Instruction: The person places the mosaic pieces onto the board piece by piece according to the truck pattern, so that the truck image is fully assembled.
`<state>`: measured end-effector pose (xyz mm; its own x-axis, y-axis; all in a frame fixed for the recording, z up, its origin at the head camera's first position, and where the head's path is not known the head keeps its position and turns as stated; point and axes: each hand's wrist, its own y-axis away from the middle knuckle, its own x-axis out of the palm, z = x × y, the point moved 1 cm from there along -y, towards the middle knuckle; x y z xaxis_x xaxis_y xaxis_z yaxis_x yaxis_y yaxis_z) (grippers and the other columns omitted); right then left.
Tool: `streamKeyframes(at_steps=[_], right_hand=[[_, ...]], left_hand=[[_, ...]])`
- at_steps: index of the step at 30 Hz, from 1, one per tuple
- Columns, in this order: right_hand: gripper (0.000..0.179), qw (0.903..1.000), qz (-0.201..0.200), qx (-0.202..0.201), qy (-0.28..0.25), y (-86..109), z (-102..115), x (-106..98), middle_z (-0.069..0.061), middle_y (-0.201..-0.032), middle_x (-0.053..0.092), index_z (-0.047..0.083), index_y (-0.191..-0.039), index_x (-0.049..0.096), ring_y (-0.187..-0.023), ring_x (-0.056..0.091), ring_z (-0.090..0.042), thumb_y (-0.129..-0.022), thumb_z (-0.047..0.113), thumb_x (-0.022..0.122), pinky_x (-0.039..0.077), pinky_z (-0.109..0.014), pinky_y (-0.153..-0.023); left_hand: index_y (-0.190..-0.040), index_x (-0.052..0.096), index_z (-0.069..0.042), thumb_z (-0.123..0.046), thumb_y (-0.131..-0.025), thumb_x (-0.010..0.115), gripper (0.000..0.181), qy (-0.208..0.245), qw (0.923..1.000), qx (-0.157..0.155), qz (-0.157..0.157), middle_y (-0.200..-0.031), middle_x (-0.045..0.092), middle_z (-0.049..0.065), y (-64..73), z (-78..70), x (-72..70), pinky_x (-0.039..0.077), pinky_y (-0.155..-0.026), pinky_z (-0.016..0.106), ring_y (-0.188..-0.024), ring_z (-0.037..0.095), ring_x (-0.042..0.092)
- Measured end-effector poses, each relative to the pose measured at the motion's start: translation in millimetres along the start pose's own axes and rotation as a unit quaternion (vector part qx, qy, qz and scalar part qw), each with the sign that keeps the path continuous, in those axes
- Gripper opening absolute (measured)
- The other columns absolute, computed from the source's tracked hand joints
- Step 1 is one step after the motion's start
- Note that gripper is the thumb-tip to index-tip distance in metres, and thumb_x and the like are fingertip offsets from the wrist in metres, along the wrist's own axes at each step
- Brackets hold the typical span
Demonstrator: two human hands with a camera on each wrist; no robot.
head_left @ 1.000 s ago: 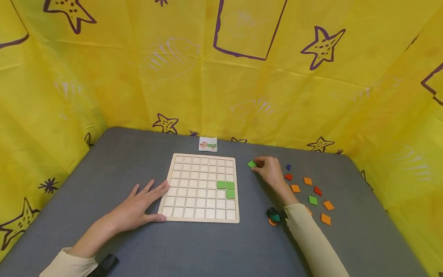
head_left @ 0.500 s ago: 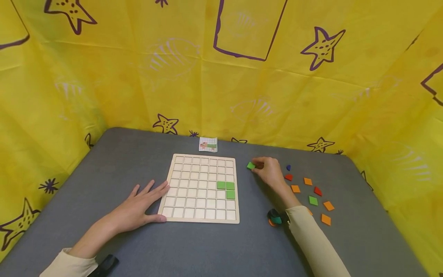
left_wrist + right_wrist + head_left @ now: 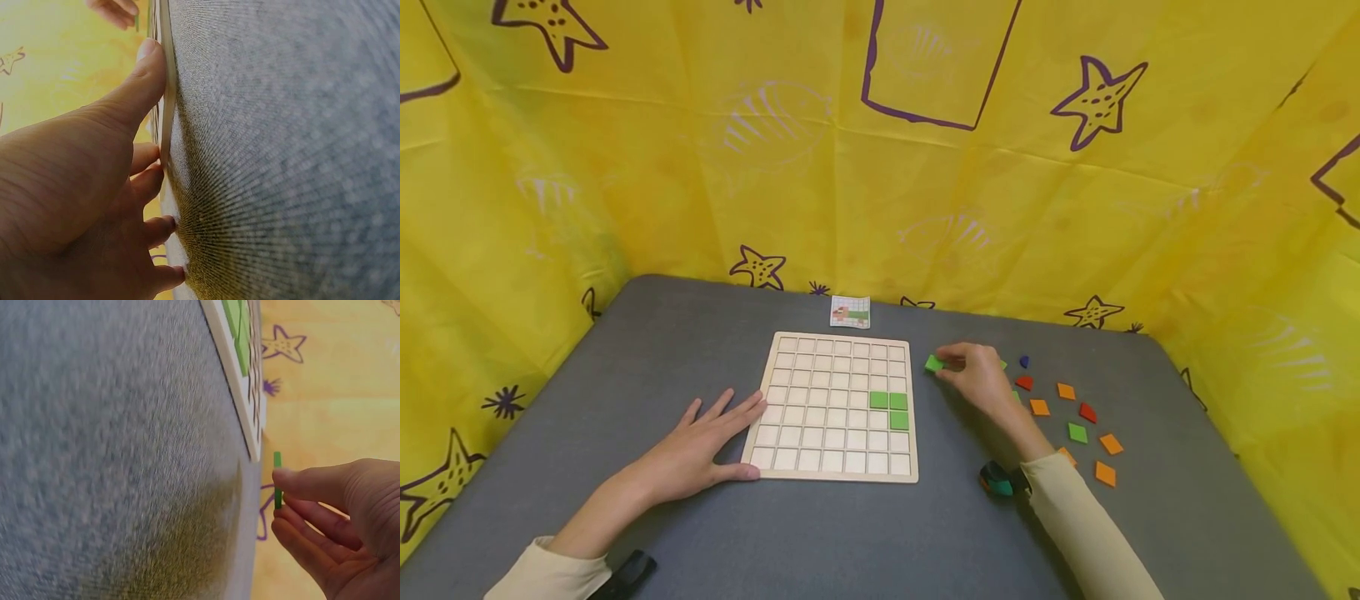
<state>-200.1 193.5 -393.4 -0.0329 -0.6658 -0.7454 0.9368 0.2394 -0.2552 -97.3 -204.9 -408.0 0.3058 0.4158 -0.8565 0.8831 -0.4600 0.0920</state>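
the right hand (image 3: pixel 976 375) is pinching a green tile (image 3: pixel 933 364) between thumb and fingers, holding it just beyond the right edge of the wooden grid board (image 3: pixel 837 417). the left hand (image 3: pixel 696 454) is resting against the board's left edge (its fingers are spreading wide). three green squares (image 3: pixel 898 401) are sitting in cells, while orange tiles (image 3: pixel 1105 473) are lying scattered farther right.

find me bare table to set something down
The table is bare on the near side of the board, between the wrist cameras, and left of the board, beyond the left hand. Right of the board is crowded: right hand with green tile, scattered pieces.
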Motion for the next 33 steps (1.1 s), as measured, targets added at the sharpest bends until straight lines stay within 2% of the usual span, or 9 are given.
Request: streamKeyframes(at_steps=[17,25,33], right_hand=[[0.028,0.9970,0.041,-0.066,-0.008,14.7,31,9,-0.012,-0.102,0.073,0.000,-0.106,0.075,-0.093,0.071,-0.029,-0.078,-0.001,0.080,0.057,-0.038,-0.081],[0.028,0.9951,0.048,-0.085,-0.013,19.3,40,13,-0.011,-0.100,0.074,0.000,-0.104,0.075,-0.091,0.071,-0.028,-0.077,-0.002,0.081,0.058,-0.038,-0.079],[0.029,0.9920,0.073,-0.103,-0.003,27.0,47,23,-0.009,-0.102,0.074,0.002,-0.106,0.075,-0.092,0.072,-0.024,-0.078,-0.001,0.080,0.058,-0.036,-0.079]], left_hand=[[-0.154,0.034,-0.014,-0.064,-0.077,0.068,0.098,0.002,1.0000,0.004,-0.003,-0.159,0.029,0.009,0.3,0.3,0.6,0.003,-0.107,0.072,-0.145,0.048,0.014],[-0.154,0.033,-0.014,-0.064,-0.077,0.068,0.098,0.003,1.0000,0.007,-0.002,-0.160,0.028,0.009,1.3,0.6,0.1,0.003,-0.107,0.072,-0.145,0.048,0.014],[-0.154,0.033,-0.014,-0.064,-0.077,0.067,0.098,0.002,1.0000,0.006,-0.001,-0.160,0.028,0.009,-0.3,0.1,0.0,0.003,-0.106,0.072,-0.145,0.048,0.014]])
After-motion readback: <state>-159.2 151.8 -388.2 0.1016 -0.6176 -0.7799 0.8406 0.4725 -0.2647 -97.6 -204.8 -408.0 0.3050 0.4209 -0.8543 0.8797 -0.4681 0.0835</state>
